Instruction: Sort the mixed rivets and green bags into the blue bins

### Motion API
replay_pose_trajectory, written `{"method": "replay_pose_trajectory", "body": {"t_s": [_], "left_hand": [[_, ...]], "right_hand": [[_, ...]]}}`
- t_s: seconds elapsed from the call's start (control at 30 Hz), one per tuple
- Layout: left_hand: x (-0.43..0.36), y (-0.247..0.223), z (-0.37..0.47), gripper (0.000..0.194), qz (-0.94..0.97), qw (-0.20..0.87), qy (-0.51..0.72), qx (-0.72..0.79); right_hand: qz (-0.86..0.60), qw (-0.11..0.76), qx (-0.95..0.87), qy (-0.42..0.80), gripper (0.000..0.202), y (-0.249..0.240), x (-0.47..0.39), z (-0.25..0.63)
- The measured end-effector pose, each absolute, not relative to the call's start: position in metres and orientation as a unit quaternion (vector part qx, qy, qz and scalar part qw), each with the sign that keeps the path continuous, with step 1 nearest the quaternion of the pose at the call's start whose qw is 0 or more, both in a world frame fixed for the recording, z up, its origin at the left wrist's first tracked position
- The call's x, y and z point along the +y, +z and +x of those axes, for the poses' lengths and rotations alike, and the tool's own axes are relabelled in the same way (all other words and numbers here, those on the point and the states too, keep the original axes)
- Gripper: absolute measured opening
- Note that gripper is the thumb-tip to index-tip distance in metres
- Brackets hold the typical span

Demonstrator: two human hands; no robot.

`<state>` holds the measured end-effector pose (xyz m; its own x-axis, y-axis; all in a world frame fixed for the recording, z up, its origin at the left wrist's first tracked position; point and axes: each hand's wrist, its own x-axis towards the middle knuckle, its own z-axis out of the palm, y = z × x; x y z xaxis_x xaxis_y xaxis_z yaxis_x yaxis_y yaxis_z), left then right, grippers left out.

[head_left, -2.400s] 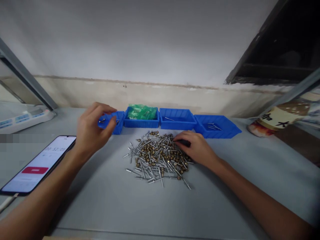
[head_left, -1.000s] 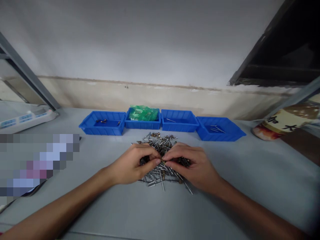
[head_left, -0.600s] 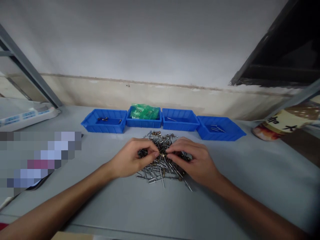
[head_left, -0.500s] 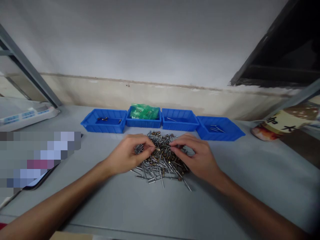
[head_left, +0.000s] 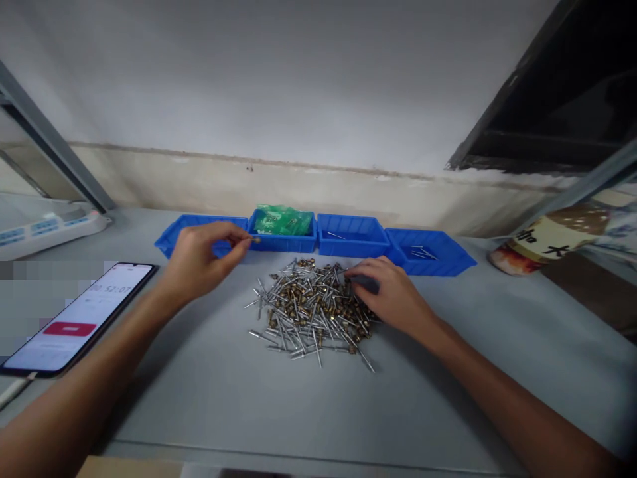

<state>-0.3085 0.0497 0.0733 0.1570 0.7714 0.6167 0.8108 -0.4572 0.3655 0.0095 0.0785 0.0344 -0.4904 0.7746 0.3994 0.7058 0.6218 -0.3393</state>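
A mixed pile of silver blind rivets (head_left: 298, 332) and small brass-coloured screws (head_left: 332, 307) lies on the grey table. Left of the pile, in front of the leftmost blue bin (head_left: 172, 232), my left hand (head_left: 202, 259) is raised. Thumb and forefinger pinch a small brass-coloured screw (head_left: 256, 239), its head pointing right. My right hand (head_left: 391, 292) rests at the pile's right edge with thumb and fingers bent together over the pieces. Whatever is between those fingertips is too small to make out.
More blue bins stand in a row by the wall: one with a green bag (head_left: 283, 220), one with a thin rivet (head_left: 336, 235), one with several rivets (head_left: 423, 253). A phone (head_left: 79, 318) lies left, a power strip (head_left: 50, 232) behind it, a paper tub (head_left: 537, 242) right.
My left hand has moved from the pile up and left towards the leftmost bin, carrying the brass-coloured screw. My right hand has stayed at the pile. The view has shifted slightly.
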Motion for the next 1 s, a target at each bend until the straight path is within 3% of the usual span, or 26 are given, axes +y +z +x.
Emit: {"method": "replay_pose_trajectory", "body": {"t_s": [0.3, 0.57, 1.0], "left_hand": [[0.061, 0.072, -0.352, 0.025, -0.688, 0.132, -0.265, -0.662], [0.049, 0.074, -0.308, 0.015, -0.75, 0.098, -0.333, -0.563], [0.038, 0.056, -0.268, 0.013, -0.838, -0.011, -0.287, -0.465]], "right_hand": [[-0.459, 0.272, -0.843, 0.072, 0.02, 0.03, 0.078, 0.005], [-0.458, 0.257, -0.846, 0.087, 0.02, 0.029, 0.08, 0.002], [-0.437, 0.282, -0.85, 0.08, 0.014, 0.027, 0.081, 0.004]]}}
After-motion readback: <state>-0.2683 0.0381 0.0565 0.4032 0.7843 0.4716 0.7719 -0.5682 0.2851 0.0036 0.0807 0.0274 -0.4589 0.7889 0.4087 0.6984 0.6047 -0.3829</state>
